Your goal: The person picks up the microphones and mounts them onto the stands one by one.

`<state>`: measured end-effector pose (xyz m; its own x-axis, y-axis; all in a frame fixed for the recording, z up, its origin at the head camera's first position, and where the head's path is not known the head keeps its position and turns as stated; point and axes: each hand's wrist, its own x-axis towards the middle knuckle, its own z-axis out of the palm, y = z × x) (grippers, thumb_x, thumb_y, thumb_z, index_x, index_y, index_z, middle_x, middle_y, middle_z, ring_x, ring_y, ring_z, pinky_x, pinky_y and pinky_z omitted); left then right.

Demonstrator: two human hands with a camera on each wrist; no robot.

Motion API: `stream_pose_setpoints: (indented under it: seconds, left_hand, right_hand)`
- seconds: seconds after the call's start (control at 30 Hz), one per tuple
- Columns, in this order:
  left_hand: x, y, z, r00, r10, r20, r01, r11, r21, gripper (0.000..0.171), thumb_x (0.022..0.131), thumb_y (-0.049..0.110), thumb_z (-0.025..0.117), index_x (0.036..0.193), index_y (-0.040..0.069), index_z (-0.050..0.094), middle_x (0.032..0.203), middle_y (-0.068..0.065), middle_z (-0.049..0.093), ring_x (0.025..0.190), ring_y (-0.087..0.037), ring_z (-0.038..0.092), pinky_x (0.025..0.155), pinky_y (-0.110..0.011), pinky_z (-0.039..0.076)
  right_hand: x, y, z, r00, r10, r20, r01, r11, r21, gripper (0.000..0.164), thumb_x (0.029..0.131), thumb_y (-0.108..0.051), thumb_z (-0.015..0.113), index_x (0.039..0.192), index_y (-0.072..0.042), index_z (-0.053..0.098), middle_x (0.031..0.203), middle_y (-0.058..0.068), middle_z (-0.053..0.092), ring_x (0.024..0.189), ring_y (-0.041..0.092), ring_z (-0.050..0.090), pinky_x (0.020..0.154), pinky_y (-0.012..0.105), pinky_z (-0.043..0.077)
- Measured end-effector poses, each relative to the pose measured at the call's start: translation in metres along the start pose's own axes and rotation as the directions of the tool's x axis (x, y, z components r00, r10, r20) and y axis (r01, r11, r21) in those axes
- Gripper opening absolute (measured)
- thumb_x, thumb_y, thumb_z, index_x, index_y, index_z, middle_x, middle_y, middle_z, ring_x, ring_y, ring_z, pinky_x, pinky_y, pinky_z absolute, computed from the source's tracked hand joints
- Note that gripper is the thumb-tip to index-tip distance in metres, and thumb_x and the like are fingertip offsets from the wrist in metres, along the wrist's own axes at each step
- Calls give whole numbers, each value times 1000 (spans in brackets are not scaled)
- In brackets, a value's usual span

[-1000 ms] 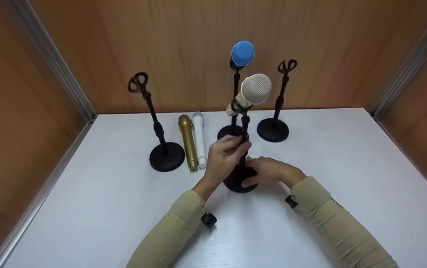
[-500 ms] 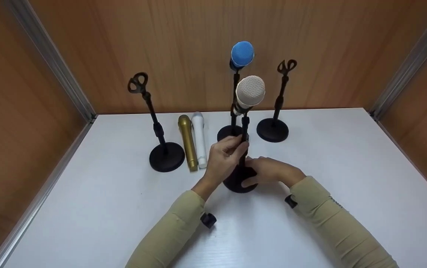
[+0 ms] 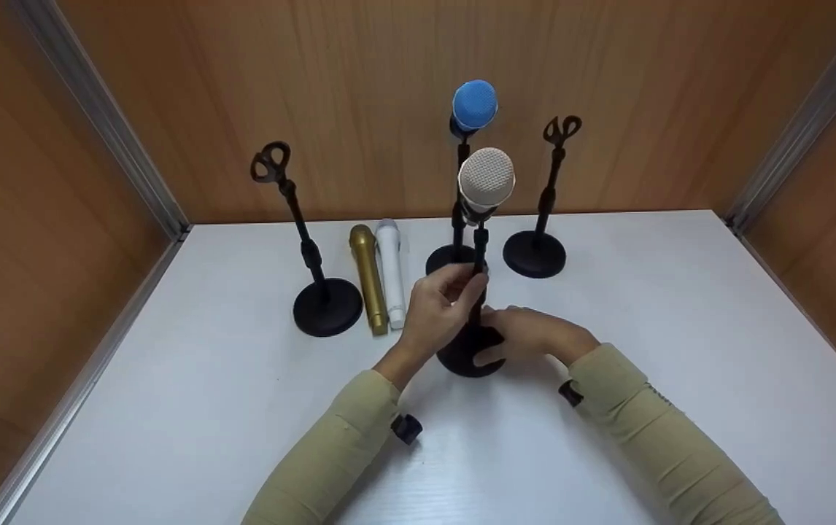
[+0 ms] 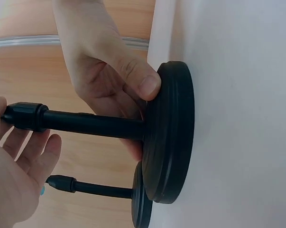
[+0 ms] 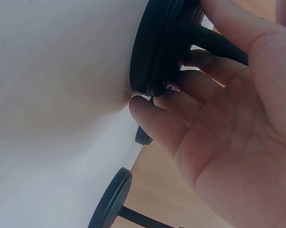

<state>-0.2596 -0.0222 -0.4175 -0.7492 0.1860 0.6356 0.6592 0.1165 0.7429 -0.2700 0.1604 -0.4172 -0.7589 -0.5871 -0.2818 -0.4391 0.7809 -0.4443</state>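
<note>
A black microphone stand (image 3: 479, 251) stands upright at the middle of the table, its clip bearing a cream-white microphone (image 3: 487, 179) whose mesh head points towards me. My left hand (image 3: 431, 310) pinches the stand's pole near its collar (image 4: 26, 116), thumb and fingers round it. Lower down, my right hand (image 3: 531, 334) grips the round base (image 4: 169, 133), with the thumb on the base's upper face and other fingers round the pole's foot and rim. Just behind stands another black stand (image 3: 458, 219), carrying a blue-headed microphone (image 3: 475, 106).
Left of my hands, a gold microphone (image 3: 368, 281) and a white microphone (image 3: 391, 277) lie side by side. A stand with a bare clip (image 3: 325, 310) is beyond them; another bare stand (image 3: 535, 255) is at the back right. Wooden panels (image 3: 360, 146) wall the table.
The cream-white microphone has swung left on its stand, and its head now faces more towards me, hiding its body. Both hands have stayed almost in place.
</note>
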Motion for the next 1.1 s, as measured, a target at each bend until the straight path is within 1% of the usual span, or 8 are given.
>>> stream_pose_setpoints:
  seconds: [0.1, 0.33, 0.43, 0.6, 0.73, 0.83, 0.97, 1.1]
  left_hand:
    - [0, 1, 1, 1000, -19, 5, 19, 1000, -7, 16, 102, 20, 64, 105, 5, 69, 93, -1, 70, 80, -13, 68, 72, -31, 59]
    - [-1, 3, 1, 1000, -27, 4, 27, 1000, 1, 17, 100, 13, 65, 112, 1, 69, 97, -8, 70, 85, -21, 69, 74, -33, 59]
    - [0, 4, 0, 999, -39, 14, 39, 999, 6, 19, 101, 15, 65, 112, 0, 69, 96, -7, 70, 85, -19, 68, 75, -31, 59]
    - [-1, 5, -2, 998, -55, 39, 54, 998, 20, 19, 102, 20, 63, 112, 4, 69, 99, -2, 69, 88, -14, 68, 78, -28, 59]
    - [-1, 3, -3, 997, -43, 61, 42, 999, 13, 22, 103, 23, 63, 113, 3, 68, 101, -1, 69, 90, -13, 68, 80, -29, 59]
    - [-1, 2, -4, 997, -27, 70, 27, 1000, -6, 21, 100, 21, 68, 112, 4, 68, 100, -1, 70, 90, -14, 69, 80, -31, 59]
    - [-1, 1, -4, 998, -15, 64, 16, 1000, -25, 20, 95, 16, 74, 112, 6, 69, 99, -2, 71, 89, -16, 70, 79, -34, 60]
    - [0, 1, -3, 998, -14, 58, 16, 999, -38, 20, 95, 14, 74, 112, 5, 69, 102, -4, 69, 91, -18, 70, 82, -36, 59]
  right_hand:
    - [1, 0, 0, 1000, -3, -1, 3, 1000, -5, 60, 92, -43, 75, 141, -14, 57, 137, 3, 61, 125, 29, 54, 107, 51, 41]
    - [1, 1, -1, 1000, -28, -2, 28, 1000, -4, 59, 92, -42, 76, 139, -12, 58, 135, 3, 62, 123, 31, 55, 106, 52, 42]
    - [1, 0, -1, 1000, -21, 0, 21, 1000, -1, 59, 91, -42, 76, 139, -12, 58, 136, 3, 61, 124, 31, 54, 107, 51, 41]
    - [2, 1, -1, 999, -33, -1, 33, 999, 21, 58, 91, -39, 77, 139, -13, 59, 136, 1, 62, 125, 27, 56, 110, 52, 38]
    - [2, 2, -1, 999, -39, 2, 39, 999, 34, 58, 91, -37, 77, 140, -13, 58, 136, 1, 62, 126, 25, 56, 110, 51, 38]
    - [1, 2, -1, 1000, -29, 6, 29, 999, 26, 61, 91, -39, 77, 142, -13, 56, 138, 2, 61, 128, 26, 55, 110, 51, 39]
    - [1, 2, -2, 999, -37, 6, 37, 999, 9, 62, 92, -39, 76, 143, -11, 55, 141, 3, 59, 130, 27, 54, 113, 53, 35]
    - [1, 2, -3, 999, -53, 2, 53, 998, -16, 60, 92, -39, 76, 142, -11, 56, 139, 3, 60, 125, 27, 56, 110, 52, 39]
